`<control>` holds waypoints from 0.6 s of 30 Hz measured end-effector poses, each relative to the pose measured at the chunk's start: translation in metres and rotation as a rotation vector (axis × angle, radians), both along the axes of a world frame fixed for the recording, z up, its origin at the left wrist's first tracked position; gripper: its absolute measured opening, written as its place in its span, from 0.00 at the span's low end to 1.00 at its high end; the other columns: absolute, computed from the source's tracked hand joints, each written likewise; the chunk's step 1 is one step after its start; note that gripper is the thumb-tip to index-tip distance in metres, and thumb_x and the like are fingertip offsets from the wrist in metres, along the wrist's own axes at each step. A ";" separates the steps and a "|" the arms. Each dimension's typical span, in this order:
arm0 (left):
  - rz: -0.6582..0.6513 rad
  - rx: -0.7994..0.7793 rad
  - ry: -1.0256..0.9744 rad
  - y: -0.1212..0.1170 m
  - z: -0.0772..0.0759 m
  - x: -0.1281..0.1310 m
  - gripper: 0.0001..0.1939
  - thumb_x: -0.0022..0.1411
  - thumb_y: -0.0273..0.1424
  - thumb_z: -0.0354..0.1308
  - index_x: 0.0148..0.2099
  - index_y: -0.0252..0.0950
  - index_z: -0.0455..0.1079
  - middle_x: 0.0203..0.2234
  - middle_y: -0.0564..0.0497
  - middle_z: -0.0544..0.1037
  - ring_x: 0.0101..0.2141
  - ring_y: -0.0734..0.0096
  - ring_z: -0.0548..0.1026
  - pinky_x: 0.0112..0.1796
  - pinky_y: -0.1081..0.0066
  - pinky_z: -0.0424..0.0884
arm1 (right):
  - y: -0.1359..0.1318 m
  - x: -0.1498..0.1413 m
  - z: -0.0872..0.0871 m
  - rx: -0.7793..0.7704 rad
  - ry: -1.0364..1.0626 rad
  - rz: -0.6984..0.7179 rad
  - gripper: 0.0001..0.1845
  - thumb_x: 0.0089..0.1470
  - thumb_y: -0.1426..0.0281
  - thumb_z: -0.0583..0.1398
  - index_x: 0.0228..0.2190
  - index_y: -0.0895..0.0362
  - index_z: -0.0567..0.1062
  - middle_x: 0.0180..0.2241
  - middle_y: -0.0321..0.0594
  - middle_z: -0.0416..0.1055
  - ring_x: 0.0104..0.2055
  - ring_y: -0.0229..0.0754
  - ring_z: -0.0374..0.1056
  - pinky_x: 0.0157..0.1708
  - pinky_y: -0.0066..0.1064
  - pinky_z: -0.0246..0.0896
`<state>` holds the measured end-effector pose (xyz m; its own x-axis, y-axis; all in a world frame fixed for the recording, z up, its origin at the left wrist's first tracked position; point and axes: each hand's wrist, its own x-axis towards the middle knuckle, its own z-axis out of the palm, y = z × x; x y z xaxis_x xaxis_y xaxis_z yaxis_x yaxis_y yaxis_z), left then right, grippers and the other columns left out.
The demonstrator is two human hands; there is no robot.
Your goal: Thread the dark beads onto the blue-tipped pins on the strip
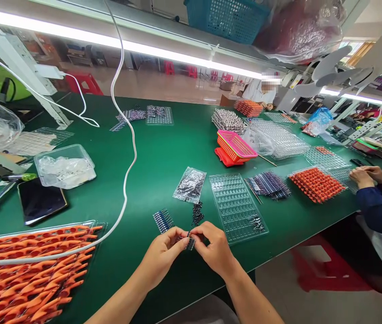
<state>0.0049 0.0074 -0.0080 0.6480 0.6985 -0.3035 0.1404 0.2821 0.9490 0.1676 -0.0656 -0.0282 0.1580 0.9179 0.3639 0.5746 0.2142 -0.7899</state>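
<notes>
Near the table's front edge, my left hand (167,249) is closed in a pinch on a small dark part (191,244) with thin prongs. My right hand (214,248) meets it there, thumb and fingers pinched at the same spot; what its fingertips grip is too small to make out. Just beyond the hands lies a small pile of black beads or caps (197,213). A clear bag (190,184) of similar black pieces is behind that pile. To the left, a row of dark blue pieces with thin metal pins (163,220) rests on the table.
Right of my hands is a clear moulded tray (228,193) with some metal pieces. Orange parts (32,274) fill the left front. A white cable (123,189) hangs across the table. Pink basket (236,146) and phone (40,200) lie farther off. A co-worker's hands (366,175) are at right.
</notes>
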 end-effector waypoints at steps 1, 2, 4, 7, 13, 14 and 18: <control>0.003 0.000 0.001 0.000 0.001 0.000 0.15 0.57 0.43 0.62 0.36 0.35 0.71 0.30 0.51 0.74 0.34 0.67 0.70 0.38 0.69 0.66 | 0.000 0.000 0.000 0.000 -0.008 -0.003 0.09 0.57 0.77 0.58 0.34 0.55 0.77 0.30 0.37 0.73 0.32 0.37 0.69 0.32 0.27 0.64; 0.007 0.000 -0.001 0.000 0.001 0.000 0.15 0.57 0.43 0.62 0.36 0.35 0.71 0.30 0.51 0.74 0.34 0.67 0.70 0.38 0.69 0.66 | 0.000 0.000 0.000 -0.001 -0.015 -0.006 0.08 0.57 0.77 0.58 0.34 0.55 0.77 0.30 0.37 0.73 0.32 0.37 0.69 0.32 0.27 0.64; 0.014 0.005 -0.010 0.000 0.001 0.000 0.15 0.57 0.43 0.62 0.36 0.35 0.71 0.30 0.51 0.74 0.34 0.67 0.70 0.39 0.69 0.67 | -0.001 -0.001 0.001 -0.007 -0.021 -0.009 0.08 0.57 0.76 0.58 0.34 0.54 0.77 0.30 0.37 0.73 0.32 0.38 0.69 0.32 0.28 0.64; 0.017 0.011 -0.011 0.000 -0.001 0.000 0.15 0.57 0.43 0.63 0.36 0.35 0.71 0.30 0.51 0.74 0.34 0.67 0.70 0.38 0.69 0.67 | -0.001 -0.001 0.002 -0.015 -0.016 -0.012 0.08 0.58 0.75 0.57 0.34 0.54 0.77 0.30 0.38 0.73 0.32 0.38 0.69 0.32 0.28 0.64; -0.004 0.034 -0.003 0.000 -0.002 -0.001 0.14 0.59 0.42 0.61 0.36 0.35 0.70 0.30 0.52 0.73 0.34 0.68 0.70 0.38 0.69 0.66 | 0.000 0.000 0.000 -0.009 -0.003 -0.007 0.08 0.58 0.74 0.57 0.34 0.55 0.78 0.30 0.38 0.73 0.32 0.38 0.69 0.32 0.29 0.64; -0.006 0.038 -0.002 0.000 -0.002 -0.001 0.14 0.59 0.42 0.60 0.36 0.35 0.70 0.30 0.52 0.73 0.34 0.68 0.69 0.38 0.69 0.66 | 0.000 0.000 -0.001 -0.007 0.004 -0.006 0.08 0.58 0.74 0.57 0.34 0.55 0.78 0.30 0.38 0.73 0.32 0.38 0.68 0.32 0.29 0.64; -0.011 0.035 0.008 0.000 -0.002 0.000 0.14 0.60 0.41 0.60 0.37 0.35 0.70 0.30 0.52 0.72 0.34 0.68 0.69 0.38 0.69 0.66 | 0.000 0.001 0.000 -0.002 0.018 -0.001 0.08 0.58 0.74 0.58 0.35 0.55 0.77 0.30 0.38 0.73 0.31 0.38 0.68 0.32 0.29 0.64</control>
